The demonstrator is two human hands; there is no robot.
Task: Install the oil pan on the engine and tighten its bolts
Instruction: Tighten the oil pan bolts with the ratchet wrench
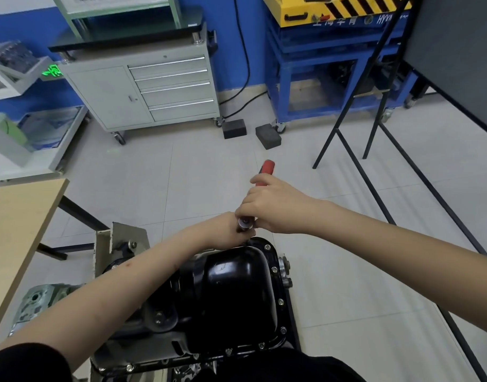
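A glossy black oil pan sits on the engine, with bolts along its right and near flange. My right hand grips a ratchet wrench with a red handle; its chrome head stands over the pan's far edge. My left hand reaches to the far edge just under the ratchet head, and its fingers are hidden behind the tool and my right hand.
A wooden table stands at the left. On the tiled floor beyond are a grey drawer cabinet, two dark blocks, a blue machine frame and a black metal stand on the right.
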